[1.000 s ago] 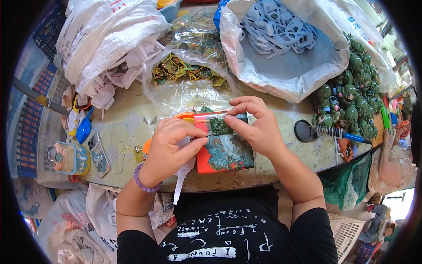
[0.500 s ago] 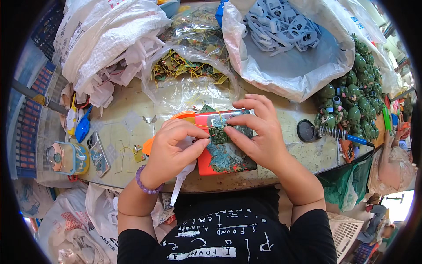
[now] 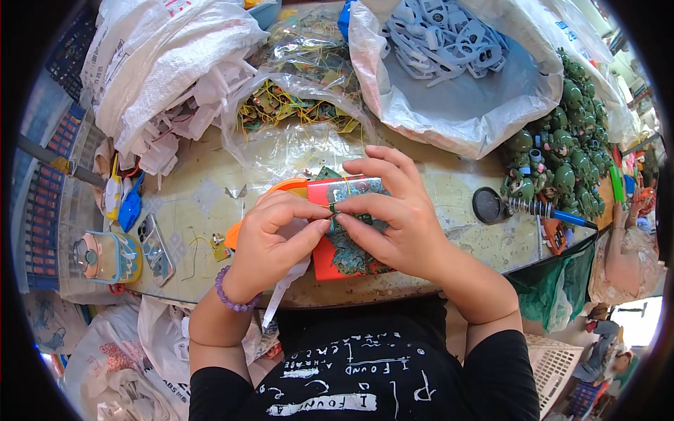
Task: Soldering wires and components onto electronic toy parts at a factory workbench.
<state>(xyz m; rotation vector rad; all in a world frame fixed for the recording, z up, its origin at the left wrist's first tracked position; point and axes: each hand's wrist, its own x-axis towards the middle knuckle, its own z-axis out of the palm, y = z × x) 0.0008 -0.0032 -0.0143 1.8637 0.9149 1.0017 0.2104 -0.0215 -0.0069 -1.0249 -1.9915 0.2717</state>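
Observation:
My left hand (image 3: 277, 224) and my right hand (image 3: 390, 214) meet fingertip to fingertip over a red box-like block (image 3: 324, 261) with a dark, stained top. Thumb and forefinger of each are pinched together. A small green circuit board (image 3: 345, 223) shows in part beneath my right fingers, which grip it. What my left fingertips pinch at its edge is too small and covered to make out. Below my left palm sticks out a translucent white plastic strip (image 3: 282, 288). An orange curved plastic piece (image 3: 286, 186) lies behind my left hand.
A clear bag of wired circuit boards (image 3: 298, 109) lies at the back, between sacks of white parts (image 3: 193, 112) and pale ring-like parts (image 3: 449, 35). At right are green figures (image 3: 565, 158) and a blue-handled soldering iron (image 3: 572, 219) in a coil stand. A bottle (image 3: 105, 256) and phone (image 3: 156, 249) sit left.
My right hand has moved left, and its fingertips now touch those of my left hand. The circuit board has shifted left too and is more covered.

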